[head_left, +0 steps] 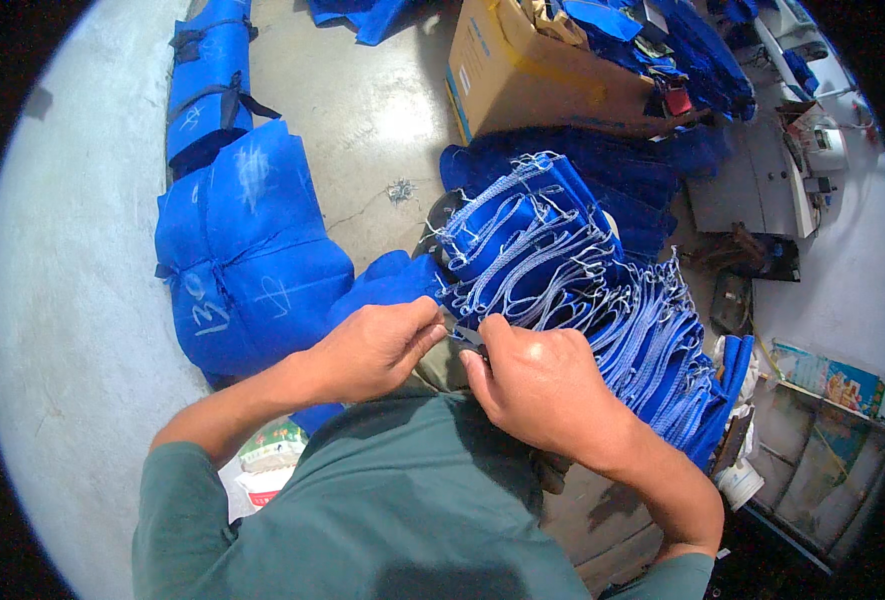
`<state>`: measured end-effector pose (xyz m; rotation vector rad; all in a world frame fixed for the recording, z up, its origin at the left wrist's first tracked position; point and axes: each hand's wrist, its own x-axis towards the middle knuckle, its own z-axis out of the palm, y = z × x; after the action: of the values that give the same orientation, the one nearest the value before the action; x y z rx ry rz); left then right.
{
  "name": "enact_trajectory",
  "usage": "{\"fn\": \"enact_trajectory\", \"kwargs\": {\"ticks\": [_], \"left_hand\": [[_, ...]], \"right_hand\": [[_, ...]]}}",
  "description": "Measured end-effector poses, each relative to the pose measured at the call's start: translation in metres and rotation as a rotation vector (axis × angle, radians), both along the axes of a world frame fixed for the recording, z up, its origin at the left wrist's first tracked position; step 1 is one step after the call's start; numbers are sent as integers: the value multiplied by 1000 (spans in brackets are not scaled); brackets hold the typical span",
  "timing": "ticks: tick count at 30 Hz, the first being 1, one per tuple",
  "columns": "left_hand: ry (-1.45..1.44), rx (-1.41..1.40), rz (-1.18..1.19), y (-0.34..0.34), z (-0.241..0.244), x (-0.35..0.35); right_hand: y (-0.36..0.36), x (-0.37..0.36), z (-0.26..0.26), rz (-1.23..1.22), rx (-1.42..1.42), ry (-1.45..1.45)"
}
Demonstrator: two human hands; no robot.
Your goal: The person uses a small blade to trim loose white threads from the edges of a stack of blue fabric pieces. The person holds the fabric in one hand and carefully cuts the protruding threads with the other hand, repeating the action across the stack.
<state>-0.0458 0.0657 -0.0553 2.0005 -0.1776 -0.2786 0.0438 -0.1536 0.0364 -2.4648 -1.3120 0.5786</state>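
Observation:
Before me lies a long folded stack of blue fabric pieces with white overlock-stitched edges and loose thread ends. My left hand pinches what looks like a thin thread between thumb and forefinger at the stack's near left end. Close to its right, my right hand is closed around a small metal blade tool, perhaps thread snips; its tip points toward the left fingers. The tool's grip is hidden in the hand. Left of the stack are tied bundles of blue fabric with chalk marks.
A cardboard box full of blue scraps stands beyond the stack. Darker blue fabric lies beneath it. At the right are a sewing machine on its table and a metal-framed rack. A pale wall bounds the left.

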Motion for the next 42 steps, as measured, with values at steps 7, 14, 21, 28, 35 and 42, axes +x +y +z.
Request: {"fn": "enact_trajectory", "kwargs": {"ticks": [7,14,21,28,35,42], "left_hand": [[-10,1,3,0,3,2],[-18,-29,-12,-2,6,2],[-134,-36,192,6,-6,9],[48,-114,650,124,-104,140],[-440,613,665,147,-129,158],[-405,110,334,41,-32,54]], "right_hand": [[8,2,-4,44,-25,10],[11,-1,-10,42,-66,-8],[3,3,2,118,-107,48],[-18,14,48,-85,-46,245],[-42,15,51,-298,21,405],[-43,27,35,-391,180,508]]}}
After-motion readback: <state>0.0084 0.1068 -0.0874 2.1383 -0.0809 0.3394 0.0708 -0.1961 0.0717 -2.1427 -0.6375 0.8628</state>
